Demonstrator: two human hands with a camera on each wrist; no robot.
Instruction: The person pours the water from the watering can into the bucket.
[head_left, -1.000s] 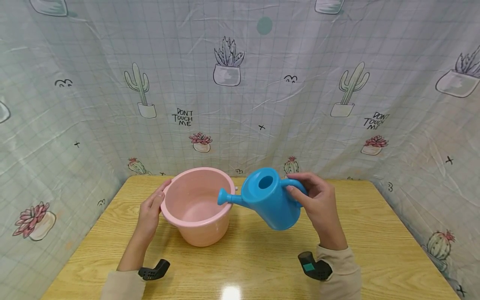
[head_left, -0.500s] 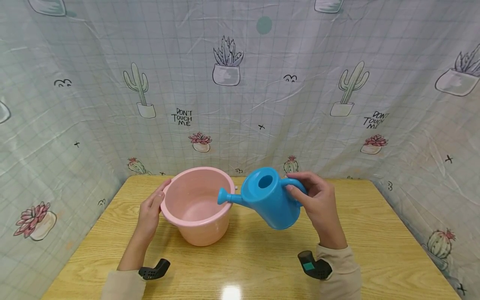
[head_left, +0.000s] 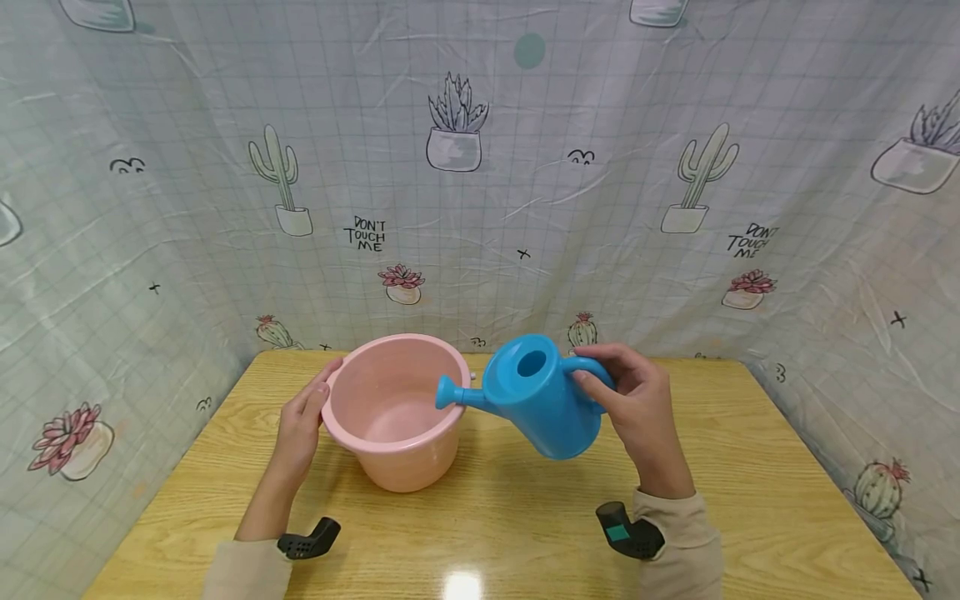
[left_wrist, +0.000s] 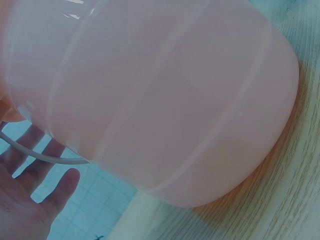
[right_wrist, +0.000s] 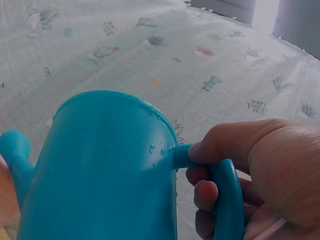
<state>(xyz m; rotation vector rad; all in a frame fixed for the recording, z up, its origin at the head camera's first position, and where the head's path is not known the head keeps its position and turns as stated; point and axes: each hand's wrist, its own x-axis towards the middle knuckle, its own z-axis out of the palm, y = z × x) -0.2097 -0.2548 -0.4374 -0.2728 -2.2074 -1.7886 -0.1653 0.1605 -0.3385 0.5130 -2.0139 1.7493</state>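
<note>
My left hand (head_left: 302, 421) grips the rim of a pink plastic bucket (head_left: 405, 471) at its left side, thumb on the rim. In the left wrist view, fingers (left_wrist: 62, 192) of that hand spread beside the bucket wall (left_wrist: 165, 100), near its thin grey carrying handle (left_wrist: 47, 159). My right hand (head_left: 637, 408) holds a blue watering can (head_left: 551, 417) by its loop handle (right_wrist: 231, 200), tilted left. Its spout head (head_left: 447, 392) sits over the bucket's right rim. Water drops dot the can's side in the right wrist view. No stream shows at the spout.
Bucket and can are over a wooden table (head_left: 495, 533). Behind and on both sides hangs a pale grid-patterned cloth (head_left: 480, 208) printed with cactus drawings. Black wrist cameras (head_left: 309, 542) sit on both forearms at the beige sleeves (head_left: 678, 533).
</note>
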